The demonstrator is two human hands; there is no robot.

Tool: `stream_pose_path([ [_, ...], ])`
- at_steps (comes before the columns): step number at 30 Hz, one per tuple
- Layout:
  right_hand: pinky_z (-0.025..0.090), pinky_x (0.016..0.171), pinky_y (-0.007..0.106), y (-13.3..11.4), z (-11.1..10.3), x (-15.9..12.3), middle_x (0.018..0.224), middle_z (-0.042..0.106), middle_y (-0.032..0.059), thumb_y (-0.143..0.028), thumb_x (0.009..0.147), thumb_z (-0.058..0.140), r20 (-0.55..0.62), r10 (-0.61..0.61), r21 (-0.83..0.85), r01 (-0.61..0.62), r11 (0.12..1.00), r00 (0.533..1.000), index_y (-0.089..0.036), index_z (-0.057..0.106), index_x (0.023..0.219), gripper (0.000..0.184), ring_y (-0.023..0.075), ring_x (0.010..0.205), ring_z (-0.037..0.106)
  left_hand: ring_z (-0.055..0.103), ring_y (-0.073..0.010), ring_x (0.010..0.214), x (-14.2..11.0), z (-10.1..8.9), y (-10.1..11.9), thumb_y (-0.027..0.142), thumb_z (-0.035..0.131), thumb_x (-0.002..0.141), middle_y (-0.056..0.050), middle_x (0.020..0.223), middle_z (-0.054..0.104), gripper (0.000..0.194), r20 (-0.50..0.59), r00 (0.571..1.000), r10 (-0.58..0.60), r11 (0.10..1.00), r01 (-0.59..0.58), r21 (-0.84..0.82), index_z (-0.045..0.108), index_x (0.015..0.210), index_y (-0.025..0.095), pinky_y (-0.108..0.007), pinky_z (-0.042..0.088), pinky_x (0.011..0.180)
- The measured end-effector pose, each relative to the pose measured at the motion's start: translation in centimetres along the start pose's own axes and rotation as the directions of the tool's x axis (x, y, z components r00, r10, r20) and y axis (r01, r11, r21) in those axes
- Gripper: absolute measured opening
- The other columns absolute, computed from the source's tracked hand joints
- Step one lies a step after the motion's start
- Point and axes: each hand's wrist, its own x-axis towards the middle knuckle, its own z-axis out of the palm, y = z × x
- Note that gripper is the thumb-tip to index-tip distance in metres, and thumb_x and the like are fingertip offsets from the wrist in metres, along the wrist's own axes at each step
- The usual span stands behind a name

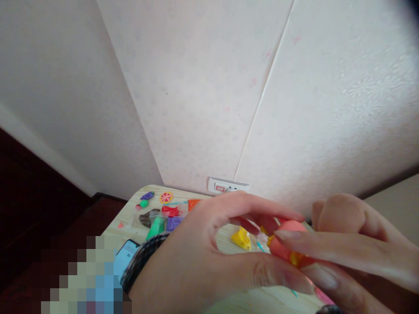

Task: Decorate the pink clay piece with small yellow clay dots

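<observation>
A rounded lump of coral-pink modelling clay [293,226] with small yellow clay pieces [295,258] on it is held up over the table at the lower right. My left hand [216,248] curls around it, thumb below and fingers above. From the right, my right hand [356,244] presses thumb and forefinger against its near side, beside a yellow piece. My fingers hide part of the lump. Beyond it on the table lies a bag of yellow clay [241,238].
On the pale wooden table [127,218] are bags of green [157,226], red [170,211] and purple clay [173,223], a purple grape-like piece [147,196], a round red-and-yellow slice [166,198] and a phone [126,257]. A wall socket [220,187] sits just behind the table.
</observation>
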Motion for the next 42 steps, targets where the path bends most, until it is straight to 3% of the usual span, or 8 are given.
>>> stream_pose_path([
  [5,0.044,0.031,0.021,0.0,-0.8,0.6,0.056,0.046,-0.0031,-0.022,0.08,0.067,0.159,-0.084,-0.065,0.096,0.993,0.984,-0.033,0.069,0.111,0.033,0.0123,0.045,0.051,0.069,-0.0149,0.089,0.0,-0.3,-0.2,0.009,0.078,0.069,0.009,0.088,0.074,0.031,0.048,0.995,0.082,0.996,-0.083,0.027,0.077,0.09,0.032,-0.023,0.052,0.082],
  [11,0.045,0.036,0.02,-0.8,0.0,0.1,0.055,0.041,-0.0059,-0.024,0.078,0.071,0.085,0.03,-0.013,-0.029,0.999,0.996,-0.03,0.065,0.094,0.018,0.0116,0.044,0.05,0.069,-0.015,0.084,0.5,-0.2,-0.6,0.003,0.074,0.068,0.007,0.089,0.075,0.039,0.063,0.99,0.13,0.991,-0.13,0.007,0.078,0.093,0.033,-0.022,0.055,0.074],
  [16,0.042,0.038,0.019,-1.2,0.7,-0.1,0.059,0.042,-0.0043,-0.05,0.079,0.069,-0.103,0.131,0.03,-0.129,0.991,0.986,-0.03,0.062,0.086,0.022,0.0118,0.048,0.044,0.068,-0.0148,0.089,0.3,-0.2,-0.5,0.004,0.077,0.066,0.007,0.086,0.074,0.038,0.02,0.991,0.133,0.989,-0.134,0.058,0.077,0.092,0.032,-0.021,0.053,0.078],
  [20,0.037,0.04,0.023,-1.8,1.0,-0.2,0.059,0.034,-0.0049,-0.028,0.078,0.071,-0.085,0.167,0.087,-0.16,0.983,0.982,-0.029,0.06,0.085,0.013,0.0127,0.049,0.039,0.066,-0.0133,0.09,0.2,-0.4,-0.2,0.01,0.08,0.068,0.007,0.092,0.073,0.036,0.055,0.993,0.105,0.99,-0.109,0.091,0.075,0.099,0.028,-0.02,0.051,0.078],
  [31,0.033,0.039,0.026,-2.0,1.7,-0.3,0.058,0.03,-0.0044,-0.036,0.077,0.07,-0.173,0.22,0.162,-0.192,0.968,0.96,-0.031,0.06,0.085,0.014,0.0138,0.048,0.034,0.066,-0.0143,0.081,0.4,-0.5,-0.5,0.007,0.08,0.062,0.007,0.086,0.074,0.041,-0.015,0.992,0.129,0.989,-0.127,0.078,0.076,0.094,0.032,-0.024,0.05,0.073],
  [34,0.03,0.042,0.029,-2.7,1.8,-0.3,0.063,0.036,-0.0019,-0.041,0.081,0.064,-0.213,0.307,0.144,-0.281,0.949,0.928,-0.032,0.059,0.085,0.011,0.0156,0.052,0.036,0.067,-0.0189,0.092,0.1,-0.9,-0.2,0.014,0.077,0.069,0.003,0.094,0.074,0.032,0.098,0.989,0.112,0.994,-0.111,-0.022,0.075,0.097,0.03,-0.033,0.051,0.086],
  [38,0.035,0.055,0.034,-3.8,1.8,-0.3,0.069,0.044,0.0001,-0.046,0.082,0.061,-0.132,0.359,0.089,-0.35,0.933,0.924,-0.034,0.057,0.08,0.013,0.0192,0.061,0.044,0.064,-0.0253,0.105,-0.5,-1.2,0.1,0.034,0.074,0.076,-0.003,0.102,0.074,0.023,0.334,0.922,0.198,0.98,-0.175,-0.096,0.075,0.098,0.026,-0.041,0.048,0.096],
  [42,0.036,0.06,0.034,-4.1,1.8,-0.5,0.072,0.046,-0.0006,-0.046,0.083,0.061,-0.086,0.412,0.149,-0.398,0.905,0.907,-0.034,0.06,0.079,0.013,0.0189,0.064,0.048,0.065,-0.0273,0.106,-0.5,-1.3,-0.2,0.043,0.074,0.075,-0.004,0.106,0.074,0.035,0.304,0.917,0.259,0.962,-0.217,-0.168,0.072,0.106,0.028,-0.043,0.05,0.092],
])
